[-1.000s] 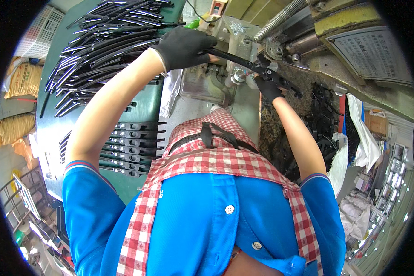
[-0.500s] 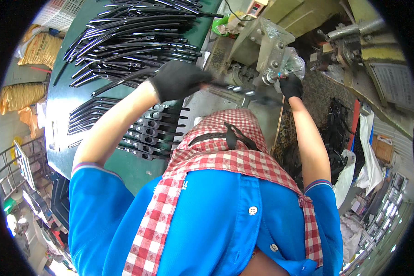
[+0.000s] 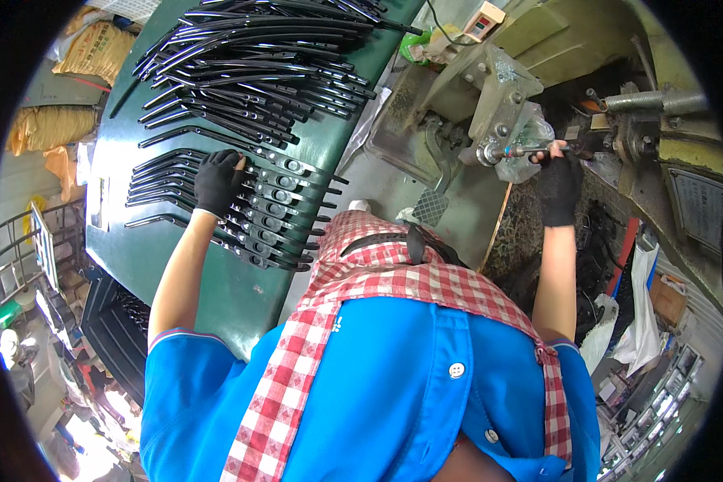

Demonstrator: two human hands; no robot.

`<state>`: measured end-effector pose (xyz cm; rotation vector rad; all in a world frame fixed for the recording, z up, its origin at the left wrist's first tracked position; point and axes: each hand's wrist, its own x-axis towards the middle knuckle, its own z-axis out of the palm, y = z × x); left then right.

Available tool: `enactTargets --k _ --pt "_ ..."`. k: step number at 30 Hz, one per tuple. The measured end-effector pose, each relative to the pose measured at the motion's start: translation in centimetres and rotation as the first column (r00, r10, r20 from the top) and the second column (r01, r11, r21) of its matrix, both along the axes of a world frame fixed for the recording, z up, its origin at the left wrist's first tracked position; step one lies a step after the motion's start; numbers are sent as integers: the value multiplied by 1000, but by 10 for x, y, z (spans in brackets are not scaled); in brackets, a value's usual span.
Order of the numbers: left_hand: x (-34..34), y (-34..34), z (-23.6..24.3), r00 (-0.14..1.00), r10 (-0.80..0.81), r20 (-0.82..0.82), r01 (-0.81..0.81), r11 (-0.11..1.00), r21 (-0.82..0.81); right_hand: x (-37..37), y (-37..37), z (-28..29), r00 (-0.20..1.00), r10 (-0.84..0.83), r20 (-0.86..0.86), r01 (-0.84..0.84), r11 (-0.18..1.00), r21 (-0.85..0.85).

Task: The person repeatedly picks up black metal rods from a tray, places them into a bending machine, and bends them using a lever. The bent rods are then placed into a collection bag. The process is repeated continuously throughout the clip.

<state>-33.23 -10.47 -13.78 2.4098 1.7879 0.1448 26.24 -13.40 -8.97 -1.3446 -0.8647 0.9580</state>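
My left hand [image 3: 217, 185], in a black fingerless glove, has its fingers curled on a black bent tube with a flat holed end, within a row of such parts [image 3: 269, 241] on the green table [image 3: 136, 265]. A large pile of black tubes [image 3: 249, 64] lies above that row. My right hand [image 3: 558, 185], gloved the same way, grips a slim metal rod [image 3: 522, 151] at the machine fixture [image 3: 496, 120], beside a clear plastic bag [image 3: 530, 120].
A metal foot pedal [image 3: 430, 207] lies below the machine. Black parts [image 3: 598, 249] and white sacks [image 3: 643, 305] are at the right. Yellow sacks [image 3: 84, 60] and black bins [image 3: 112, 321] are at the left. A switch box [image 3: 484, 20] sits at the top.
My left hand has moved left and down from the fixture, taking the long black part to the row. My right hand has released that part and moved right, onto the metal rod.
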Motion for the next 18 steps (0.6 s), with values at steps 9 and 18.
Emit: enactTargets --k 9,18 --pt "-24 81 11 965 -256 -57 262 956 132 -68 -13 87 965 15 263 -17 1000 4" --pt "-52 102 3 895 -411 -176 429 899 83 -31 -69 45 958 -72 279 46 994 98"
